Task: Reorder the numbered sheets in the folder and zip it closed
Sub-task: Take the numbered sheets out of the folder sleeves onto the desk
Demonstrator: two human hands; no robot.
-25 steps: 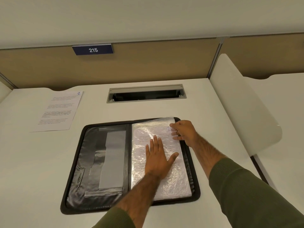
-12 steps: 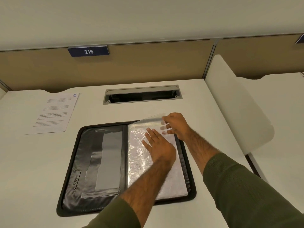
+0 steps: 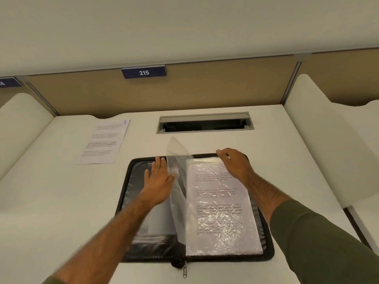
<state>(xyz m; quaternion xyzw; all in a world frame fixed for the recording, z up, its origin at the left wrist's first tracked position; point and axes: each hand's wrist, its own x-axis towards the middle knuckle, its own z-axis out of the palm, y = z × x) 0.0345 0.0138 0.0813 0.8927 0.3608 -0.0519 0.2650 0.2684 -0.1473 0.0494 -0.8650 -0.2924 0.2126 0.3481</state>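
A black zip folder [image 3: 269,244] lies open on the white desk. Its right half holds a stack of clear sleeves; the top one shows a printed sheet [image 3: 219,212]. An empty clear sleeve [image 3: 178,160] stands upright at the spine, mid-turn towards the left. My left hand [image 3: 158,181] is flat with straight fingers against that sleeve's left side, over the folder's dark left pocket. My right hand [image 3: 235,163] rests on the stack's top right corner and hides it. A loose sheet marked 1 [image 3: 102,142] lies on the desk at the back left. The zip pull [image 3: 184,271] hangs at the front of the spine.
A grey cable slot [image 3: 205,123] is set into the desk behind the folder. White curved dividers [image 3: 320,144] rise on the right and the left. A beige back panel carries a blue plate reading 215 [image 3: 144,72].
My right hand has let go of the clear sleeve's corner, and the sleeve has swung up from the right stack. My left hand moved off the stack to the sleeve's left side.
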